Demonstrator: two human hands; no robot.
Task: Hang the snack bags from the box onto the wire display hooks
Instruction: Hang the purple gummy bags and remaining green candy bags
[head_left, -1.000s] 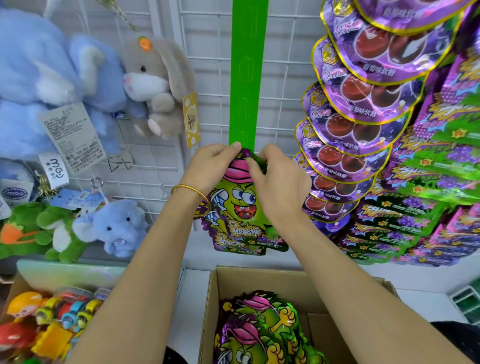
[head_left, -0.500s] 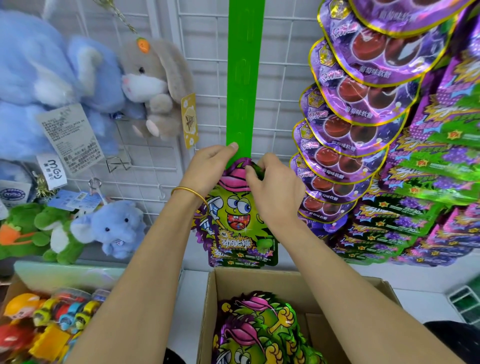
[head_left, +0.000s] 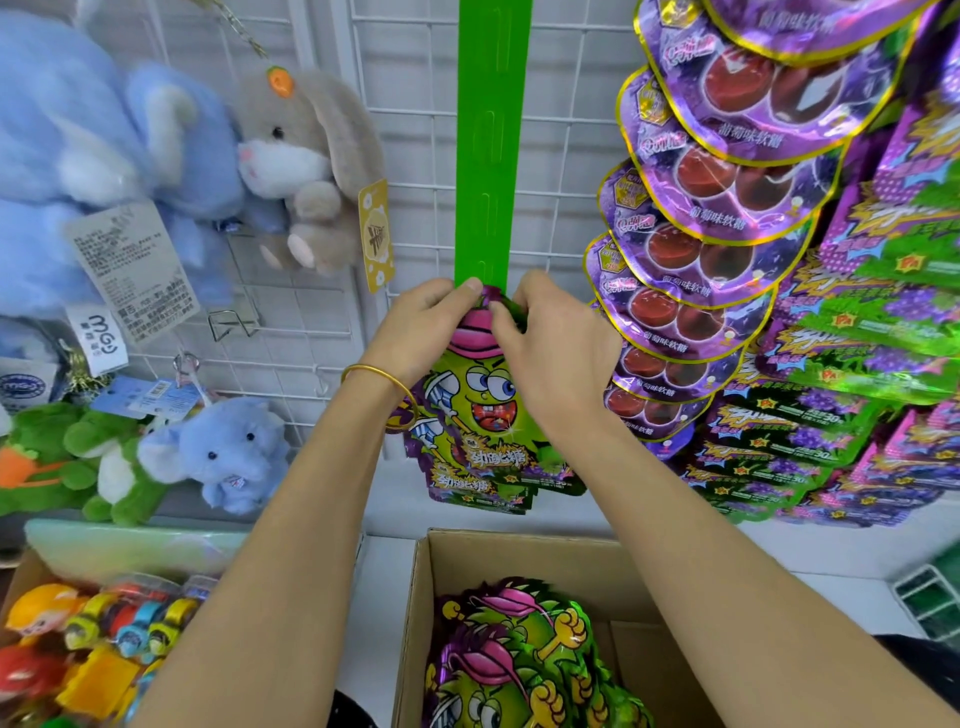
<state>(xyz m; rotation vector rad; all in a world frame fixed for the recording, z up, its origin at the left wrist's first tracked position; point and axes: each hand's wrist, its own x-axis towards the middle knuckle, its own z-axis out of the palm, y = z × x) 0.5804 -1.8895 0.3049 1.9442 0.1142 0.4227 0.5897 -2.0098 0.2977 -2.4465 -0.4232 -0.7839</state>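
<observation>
Far left is a pile of plush: a big blue plush (head_left: 78, 156) with a paper tag, a grey bunny (head_left: 306, 171) hanging on the white wire grid (head_left: 415, 156), and a small blue elephant (head_left: 228, 452) lower down. Packaged toy cars (head_left: 104, 639) sit in the bottom corner.

Middle is where the action is. A green strip (head_left: 491, 130) runs down the grid, and right at its lower end both hands are on the top of a snack bag (head_left: 483, 405), the one with the green cartoon face. The left hand (head_left: 426, 332), gold bangle (head_left: 379, 374) on the wrist, pinches the top edge, and the right hand (head_left: 556, 353) pinches it from the other side. Can't tell if the bag is actually on a hook, the fingers cover that. A second bag of the same kind peeks out behind it.

Below sits the open cardboard box (head_left: 519, 556) with more of these bags (head_left: 519, 649) stacked inside. To the right, purple gummy bags (head_left: 727, 208) hang in an overlapping column, then green-and-purple packs (head_left: 883, 312) at the edge.
</observation>
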